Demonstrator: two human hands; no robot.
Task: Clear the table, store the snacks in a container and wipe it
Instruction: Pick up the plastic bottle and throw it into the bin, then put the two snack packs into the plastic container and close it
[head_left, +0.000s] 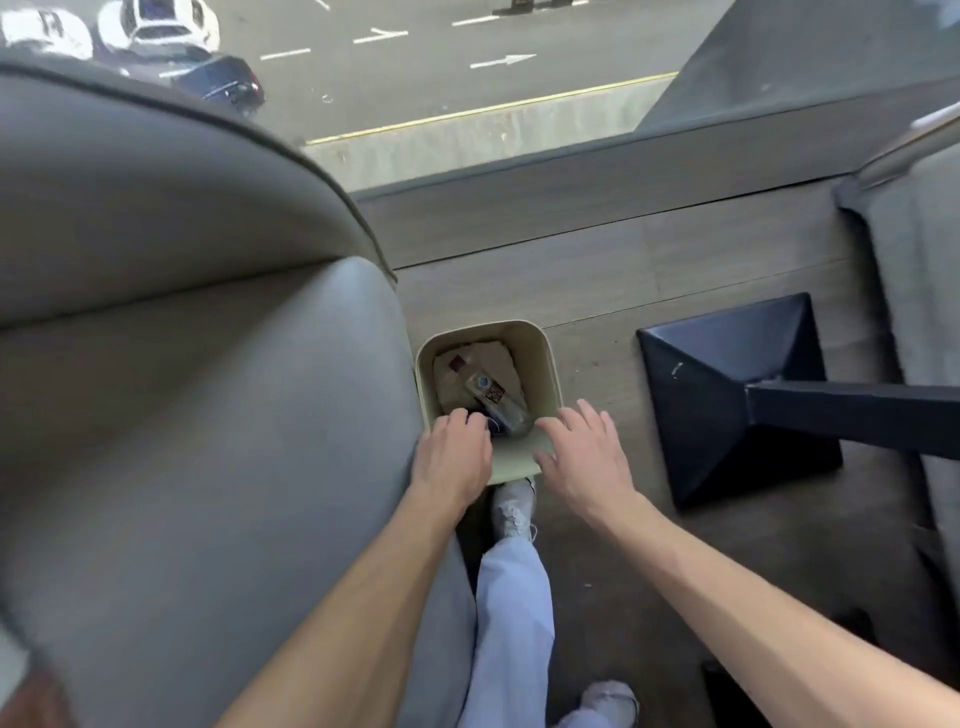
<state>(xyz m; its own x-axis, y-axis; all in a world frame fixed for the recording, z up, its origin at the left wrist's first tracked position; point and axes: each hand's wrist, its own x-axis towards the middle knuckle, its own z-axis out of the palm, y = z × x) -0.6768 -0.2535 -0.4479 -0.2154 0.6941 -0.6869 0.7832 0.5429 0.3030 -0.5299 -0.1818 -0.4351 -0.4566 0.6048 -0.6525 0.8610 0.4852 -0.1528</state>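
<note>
Head view showed both hands over the bin (549, 364) on the floor beside the seat (208, 415); a nudge from the right hand (584, 457), fingers (592, 418) spread, could tip it and spill rubbish. The left hand (454, 457) curled at the near rim (gripping anything? I could not tell). A clear labelled bottle (496, 402) lay slanted on crumpled paper (493, 358) inside.

One head-worn wide-angle view, tilted steeply down and forward, close over a beige bin (549, 371) on the floor (597, 270); street (415, 78) at top.
</note>
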